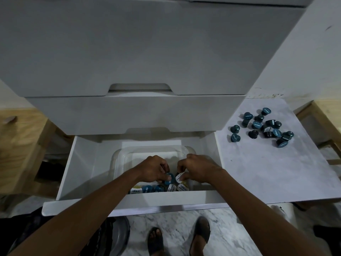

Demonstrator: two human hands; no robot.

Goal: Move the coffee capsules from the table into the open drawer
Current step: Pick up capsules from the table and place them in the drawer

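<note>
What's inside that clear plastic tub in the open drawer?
In the clear tub, coffee capsules lie along the near side. The left hand pinches a blue-lidded capsule, the right hand a white-lidded capsule. The far part looks bare. The hands and drawer front hide the rest.

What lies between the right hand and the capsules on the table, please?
Head view: the drawer's side wall and bare table separate the right hand from the capsules.

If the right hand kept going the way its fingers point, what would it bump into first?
Probably the blue-lidded capsule the left hand pinches, right beside the white-lidded capsule in the right hand; depth unclear.
</note>
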